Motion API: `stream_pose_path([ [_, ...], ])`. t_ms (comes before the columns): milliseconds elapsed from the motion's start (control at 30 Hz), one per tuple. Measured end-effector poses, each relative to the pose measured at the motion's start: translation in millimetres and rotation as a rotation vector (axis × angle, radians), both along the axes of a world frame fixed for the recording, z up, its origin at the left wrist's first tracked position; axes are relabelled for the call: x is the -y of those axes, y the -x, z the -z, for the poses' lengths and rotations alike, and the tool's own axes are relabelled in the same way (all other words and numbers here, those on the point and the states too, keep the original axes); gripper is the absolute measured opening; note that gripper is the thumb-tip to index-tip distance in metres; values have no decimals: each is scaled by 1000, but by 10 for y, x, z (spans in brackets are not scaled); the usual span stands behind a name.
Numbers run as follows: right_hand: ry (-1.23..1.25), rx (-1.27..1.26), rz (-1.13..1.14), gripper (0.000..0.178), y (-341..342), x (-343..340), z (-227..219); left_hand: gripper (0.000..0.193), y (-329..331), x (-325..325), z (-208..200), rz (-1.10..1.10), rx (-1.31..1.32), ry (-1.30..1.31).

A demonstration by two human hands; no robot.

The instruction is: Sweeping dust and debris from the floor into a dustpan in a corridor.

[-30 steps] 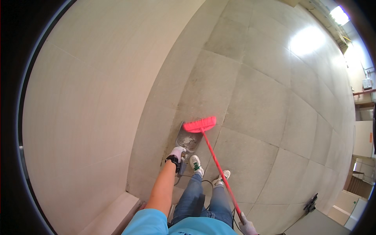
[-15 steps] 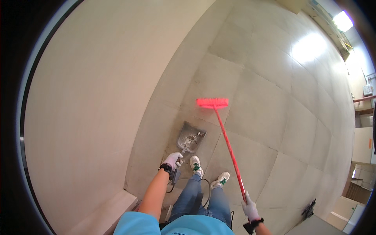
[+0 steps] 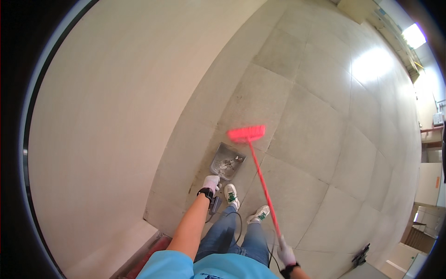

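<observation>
My left hand (image 3: 212, 182), in a pale work glove, is closed on the handle of a grey dustpan (image 3: 221, 173). Light scraps of debris (image 3: 226, 165) lie in the pan, which rests low by the floor in front of my left shoe. The gloved right hand (image 3: 285, 253) grips a long red broom (image 3: 262, 181) near the top of its stick. Just beyond the dustpan's far edge is the broom's red head (image 3: 246, 133), slightly tilted and a little blurred by motion.
A tall beige wall (image 3: 107, 107) runs along the left, with a ledge (image 3: 116, 246) at its lower end. Grey tiles cover the floor (image 3: 316, 139). A black object (image 3: 360, 255) stands at lower right. My shoes (image 3: 259, 214) are close to the broom stick, and cables hang by my legs.
The broom head has come nearer and leftward, toward the dustpan, and its tilt has changed. My right hand has shifted left and down. The left hand has moved slightly forward.
</observation>
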State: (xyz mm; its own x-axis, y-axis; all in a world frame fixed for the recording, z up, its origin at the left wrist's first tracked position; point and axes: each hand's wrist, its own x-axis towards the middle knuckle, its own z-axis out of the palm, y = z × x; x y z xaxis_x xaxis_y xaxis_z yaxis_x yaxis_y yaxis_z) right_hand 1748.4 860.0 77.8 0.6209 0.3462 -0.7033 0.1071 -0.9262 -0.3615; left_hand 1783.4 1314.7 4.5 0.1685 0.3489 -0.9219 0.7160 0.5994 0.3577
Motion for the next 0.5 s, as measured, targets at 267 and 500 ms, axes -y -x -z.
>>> stream_pose_path([
  [267,144,-292,282,52,663,429,-1775,8,90,2,30,25,-46,-60],
  [500,34,-259,351,50,470,508,-1776,7,1112,78,-83,-8,233,91],
])
